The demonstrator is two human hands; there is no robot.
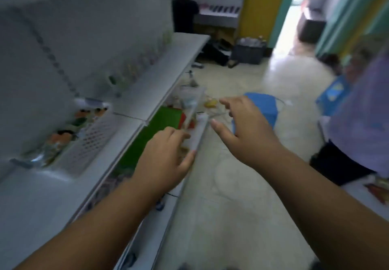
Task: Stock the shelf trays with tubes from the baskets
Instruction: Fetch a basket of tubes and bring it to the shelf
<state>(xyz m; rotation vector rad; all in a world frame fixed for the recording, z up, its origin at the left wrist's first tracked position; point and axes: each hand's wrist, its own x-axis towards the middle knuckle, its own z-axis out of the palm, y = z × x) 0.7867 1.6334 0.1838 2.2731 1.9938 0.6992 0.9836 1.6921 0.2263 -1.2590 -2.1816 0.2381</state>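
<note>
The view is blurred by motion. My left hand [166, 158] is over the front edge of the lower shelf, its fingers and thumb closed on a white tube [199, 132] with a white cap that points away from me. Just to the right of the tube's cap, my right hand [244, 128] hovers with its fingers spread and nothing in it. On the upper shelf to the left stands a white perforated tray [92, 143] holding several tubes [65, 137] with orange and green ends. A clear tray [192, 99] sits farther along the lower shelf.
A green box [155, 128] lies on the lower shelf under my left hand. On the floor ahead are a blue stool [263, 109] and a dark crate [248, 52]. A person in a lilac shirt [364, 122] stands close on the right; another person [185, 10] is at the back.
</note>
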